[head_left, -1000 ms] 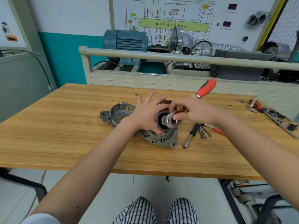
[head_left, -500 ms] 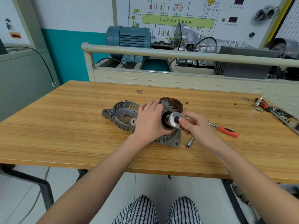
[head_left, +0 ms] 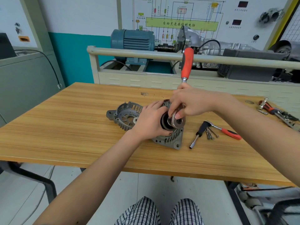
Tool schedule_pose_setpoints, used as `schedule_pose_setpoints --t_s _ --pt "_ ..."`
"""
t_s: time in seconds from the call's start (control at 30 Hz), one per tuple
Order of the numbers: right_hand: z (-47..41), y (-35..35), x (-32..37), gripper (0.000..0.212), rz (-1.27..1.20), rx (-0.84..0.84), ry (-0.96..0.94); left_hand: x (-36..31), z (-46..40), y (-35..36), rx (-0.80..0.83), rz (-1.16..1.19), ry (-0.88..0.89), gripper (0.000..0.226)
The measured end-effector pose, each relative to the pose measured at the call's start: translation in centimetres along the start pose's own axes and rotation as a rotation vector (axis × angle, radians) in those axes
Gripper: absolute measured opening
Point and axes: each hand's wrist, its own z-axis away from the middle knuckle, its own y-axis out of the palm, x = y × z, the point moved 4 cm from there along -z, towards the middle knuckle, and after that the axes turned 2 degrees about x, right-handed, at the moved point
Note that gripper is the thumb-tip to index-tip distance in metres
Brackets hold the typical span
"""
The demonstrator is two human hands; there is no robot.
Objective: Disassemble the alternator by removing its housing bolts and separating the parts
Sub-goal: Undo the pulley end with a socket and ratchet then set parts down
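Far to my left on the wooden table (head_left: pixel 68 127) lay the separated housing cover (head_left: pixel 125 115), a grey ribbed shell lying open side up, just beside the rest of the alternator (head_left: pixel 170 138), which sat near the table's middle with its pulley (head_left: pixel 177 122) tipped toward me. My left hand (head_left: pixel 151 122) was wrapped over the alternator body, fingers curled around the dark ring behind the pulley, holding it down. My right hand (head_left: pixel 190 102) came in from above – its fingers pinched the pulley's rim, and out of the same grip a ratchet handle (head_left: pixel 187 62) with an orange sleeve stood nearly upright; how its lower end met the shaft was hidden under my fingers. To the right of the alternator lay a black-handled nut driver (head_left: pixel 197 135), touching a small bunch of hex keys (head_left: pixel 211 133) and a smaller orange-handled ratchet (head_left: pixel 227 131). At the table's far right edge rested more red-and-black tools (head_left: pixel 276 112), too blurred to name. Behind the table, past a blue electric motor (head_left: pixel 133 41), a wall board (head_left: pixel 181 25) carried a wiring diagram – its green band bore Chinese characters, though the smaller labels were unreadable.
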Motion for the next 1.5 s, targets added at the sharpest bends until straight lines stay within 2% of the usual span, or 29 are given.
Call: schedule_pose_setpoints --t_s 0.07,0.13,0.33,0.47,0.6,0.7,0.87,1.03,1.17,1.23,1.4,1.5 --pt "-0.2 -0.1 -0.1 0.018 -0.008 0.017 0.017 0.0 0.0 -0.2 0.038 0.004 0.001 0.071" --pt "0.4 0.0 -0.6 0.016 -0.127 -0.022 0.049 0.0 -0.1 -0.3 0.058 -0.003 -0.006 0.073" --pt "4.5 3.9 -1.3 0.024 -0.983 -0.399 0.303 0.2 -0.2 0.2 0.073 -0.037 -0.004 0.077" --pt "6.0 6.2 -1.4 0.03 -1.21 -0.657 0.477 -0.1 -0.1 0.5 0.023 -0.027 -0.035 0.091" --pt "6.3 7.0 -0.4 0.032 -1.289 -0.761 0.575 -0.2 -0.1 0.5 -0.036 0.022 -0.062 0.095" --pt "5.8 7.2 0.4 0.021 -1.32 -0.815 0.595 -0.3 0.0 0.4 -0.044 0.029 -0.046 0.092" --pt "5.1 8.0 1.2 0.018 -1.26 -0.879 0.696 -0.4 0.0 0.3 -0.056 0.021 -0.04 0.089" --pt "5.3 8.2 2.8 0.017 -0.983 -0.855 0.759 -0.3 -0.1 0.4 -0.084 0.018 -0.034 0.093" --pt "5.0 7.8 4.3 0.02 -0.737 -0.826 0.832 -0.3 0.0 0.6 -0.129 0.037 -0.045 0.08" --pt "4.9 7.8 4.3 0.02 -0.807 -0.829 0.85 -0.4 0.0 0.6 -0.149 0.035 -0.05 0.074" --pt "5.5 8.9 3.6 0.022 -1.179 -0.906 0.811 -0.7 0.1 0.7 -0.172 0.006 -0.044 0.069" --pt "5.1 9.6 3.3 0.021 -1.229 -0.884 0.826 -0.8 0.0 0.8 -0.183 -0.006 -0.053 0.07"
